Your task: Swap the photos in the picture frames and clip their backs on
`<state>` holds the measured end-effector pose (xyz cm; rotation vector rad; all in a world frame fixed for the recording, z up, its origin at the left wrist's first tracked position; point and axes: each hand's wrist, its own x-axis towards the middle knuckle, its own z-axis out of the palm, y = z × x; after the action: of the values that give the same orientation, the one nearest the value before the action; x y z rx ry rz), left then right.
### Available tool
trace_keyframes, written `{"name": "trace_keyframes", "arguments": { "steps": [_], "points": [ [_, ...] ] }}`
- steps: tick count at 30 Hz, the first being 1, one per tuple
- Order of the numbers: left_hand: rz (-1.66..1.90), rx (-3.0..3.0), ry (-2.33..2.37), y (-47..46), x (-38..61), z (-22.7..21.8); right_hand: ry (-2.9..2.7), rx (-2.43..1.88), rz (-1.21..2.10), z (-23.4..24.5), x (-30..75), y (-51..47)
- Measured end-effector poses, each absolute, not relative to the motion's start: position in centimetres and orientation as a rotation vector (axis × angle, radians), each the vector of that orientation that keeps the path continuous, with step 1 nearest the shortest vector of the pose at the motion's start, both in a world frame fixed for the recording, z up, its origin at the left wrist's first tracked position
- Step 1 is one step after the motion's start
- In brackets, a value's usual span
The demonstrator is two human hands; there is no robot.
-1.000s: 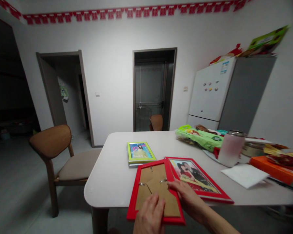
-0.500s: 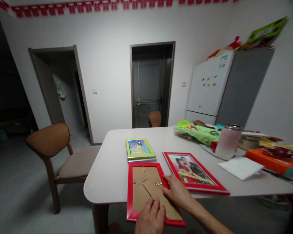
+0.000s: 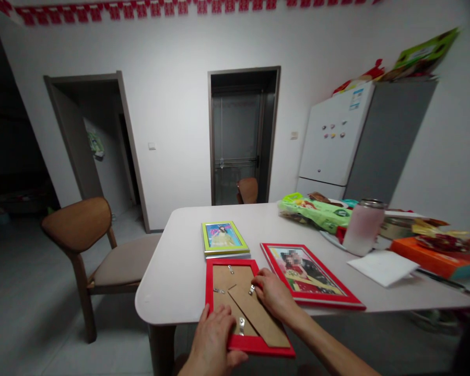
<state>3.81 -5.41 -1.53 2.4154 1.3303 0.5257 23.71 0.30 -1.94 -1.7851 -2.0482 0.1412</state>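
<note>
Head view: the frame (image 3: pixel 238 282) was back side up in front of me, its far end over the bench (image 3: pixel 176 282) and its near end reaching past the edge. My left hand (image 3: pixel 212 339) lay over the frame's near left corner, thumb spread from the fingers; I could not tell whether it gripped. My right hand (image 3: pixel 274 297) touched the frame's right clip (image 3: pixel 251 290), fingertips bunched together, though whether they pinched it I could not tell. Just beyond the frame sat the green frame (image 3: pixel 224 238); just to its right was the photo (image 3: pixel 305 271) in red. Farther right of the frame stood the bottle (image 3: pixel 364 230), and well to its left, the chair (image 3: pixel 76 224).
</note>
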Motion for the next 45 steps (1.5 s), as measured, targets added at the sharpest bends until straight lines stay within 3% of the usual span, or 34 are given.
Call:
{"name": "trace_keyframes", "arguments": {
  "steps": [4, 9, 12, 23, 45],
  "points": [
    [0.600, 2.381, 1.340, -5.2, 3.6, -2.6, -2.081, -1.627, 0.126, -1.6, 23.1, -1.8],
    [0.689, 2.400, 1.334, -4.8, 3.2, -4.1, -2.365, -1.239, 0.416, -1.0, 21.5, -3.8],
    [0.779, 2.445, 1.286, -4.2, 3.0, -4.9, -2.391, -1.180, 0.352, -0.9, 21.0, -3.6],
    [0.895, 2.551, 1.153, -2.5, 2.5, -5.6, -2.256, -1.528, 0.058, -0.8, 18.5, -0.2],
    [0.692, 2.416, 1.302, -4.9, 3.5, -3.5, -1.972, -1.843, 0.045, -1.6, 17.0, 2.8]
  ]
}}
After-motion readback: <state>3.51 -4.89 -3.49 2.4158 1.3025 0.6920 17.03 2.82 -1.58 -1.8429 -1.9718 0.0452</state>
